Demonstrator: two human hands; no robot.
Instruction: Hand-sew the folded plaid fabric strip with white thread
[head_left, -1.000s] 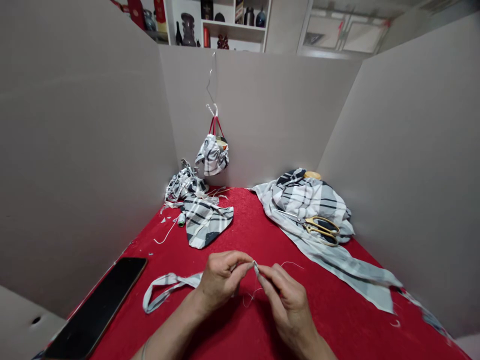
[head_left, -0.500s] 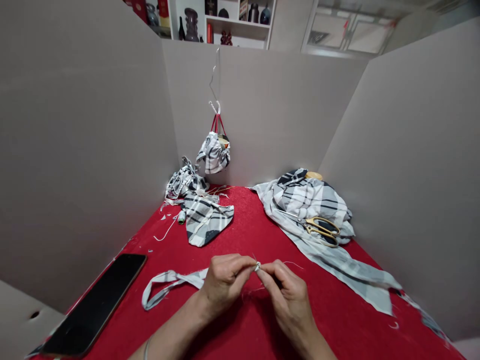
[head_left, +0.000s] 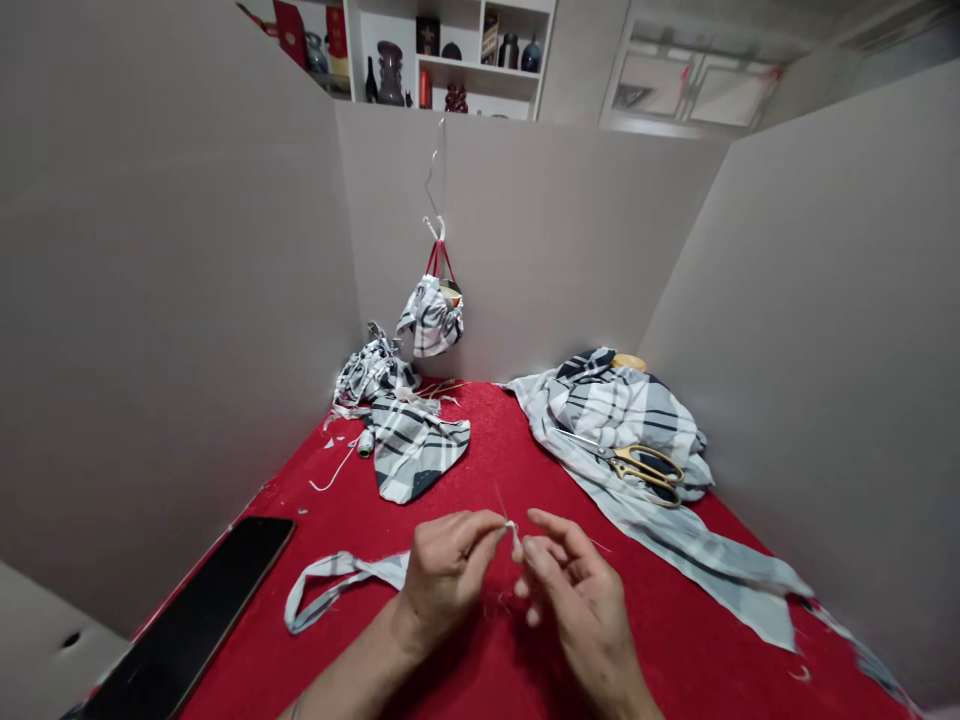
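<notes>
My left hand (head_left: pixel 450 565) is closed, thumb and index finger pinching the end of a narrow pale grey-and-white fabric strip (head_left: pixel 345 578). The strip's other part lies looped on the red cloth to the left of this hand. A small white tip of fabric (head_left: pixel 511 527) pokes out past the fingertips, and a thin line, needle or thread, I cannot tell which, rises from it. Just right of that tip is my right hand (head_left: pixel 577 595), its fingers apart and index finger stretched out. Nothing clearly shows in its grasp.
Gold-handled scissors (head_left: pixel 630 467) rest on a heap of checked fabric (head_left: pixel 630 405) at the right. A checked piece (head_left: pixel 416 450), thread spool (head_left: pixel 365 443) and scraps lie back left. A phone (head_left: pixel 202 610) lies at the left. A checked pouch (head_left: pixel 433 318) hangs on the back wall.
My right hand has let go of the fabric tip and spread its fingers, moving slightly right. My left hand keeps its pinch. The view has tilted up a little.
</notes>
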